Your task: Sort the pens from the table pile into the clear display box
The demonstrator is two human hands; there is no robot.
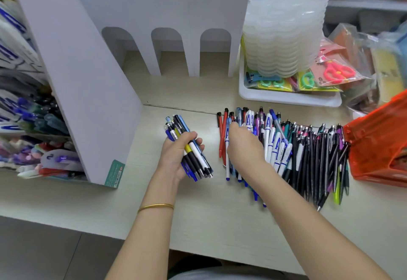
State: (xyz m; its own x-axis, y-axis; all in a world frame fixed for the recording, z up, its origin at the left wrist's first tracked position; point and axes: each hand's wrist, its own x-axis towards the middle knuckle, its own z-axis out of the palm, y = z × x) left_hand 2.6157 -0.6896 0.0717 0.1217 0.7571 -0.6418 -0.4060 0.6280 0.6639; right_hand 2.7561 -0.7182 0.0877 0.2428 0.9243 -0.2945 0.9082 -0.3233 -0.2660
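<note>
left hand (174, 159): palm up, bundle of pens (176, 125) gripped by curled fingers (199, 146) | right hand (242, 145): laid palm-down on pen pile (308, 154), finger state cannot be told

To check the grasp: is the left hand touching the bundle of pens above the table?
Touching. In the head view the left hand curls its fingers round the bundle of pens, with no gap.

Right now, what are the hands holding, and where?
The left hand holds a bundle of pens around their middles. The right hand rests on the table pile; whether it pinches a pen cannot be told.
</note>
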